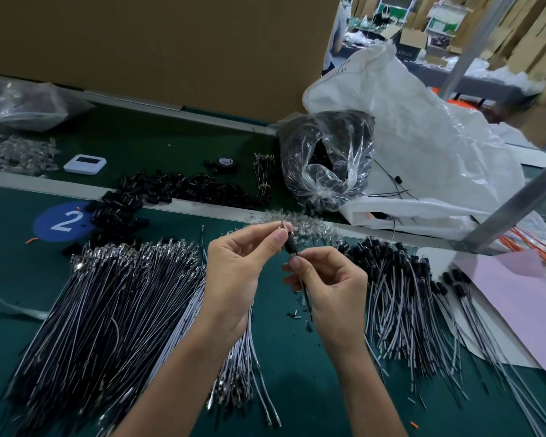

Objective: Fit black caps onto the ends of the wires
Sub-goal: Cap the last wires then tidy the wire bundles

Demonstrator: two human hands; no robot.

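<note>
The left hand (234,269) pinches the black cap (290,244) between thumb and fingertips. Just nearer, touching the cap's near end, the right hand (331,285) pinches the wire (307,299), which hangs towards the green table (297,389).

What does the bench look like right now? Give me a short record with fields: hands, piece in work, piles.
left hand: fingers pinch a black cap
right hand: fingers pinch the wire just below the cap
piece in work: wire enters the cap's lower end, held above the table
bare wires: big pile, left
capped wires: pile, right
loose caps: heap, far left
bag: clear, dark parts inside, behind the hands
</note>
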